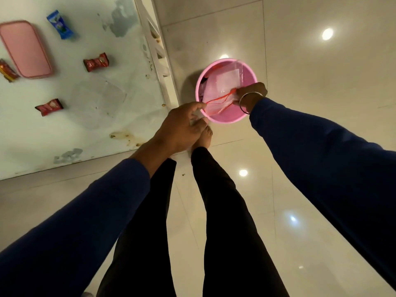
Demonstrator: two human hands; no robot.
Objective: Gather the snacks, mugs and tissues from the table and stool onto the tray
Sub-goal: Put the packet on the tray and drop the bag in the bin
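Observation:
My left hand (182,125) and my right hand (251,94) both pinch a clear plastic bag with red drawstring (216,101) over a pink bucket (227,120) on the floor. The bucket holds more clear wrapping. On the white table at left lie a blue snack packet (60,24), a red snack packet (95,62), another red one (49,106) and a red-yellow packet (7,70) at the left edge. A pink lid or tray (24,49) lies flat beside them.
A clear plastic container lid (98,101) rests on the table near its right edge. The table's white frame (158,54) runs down beside the bucket. My legs and bare feet stand on glossy beige floor tiles (310,71).

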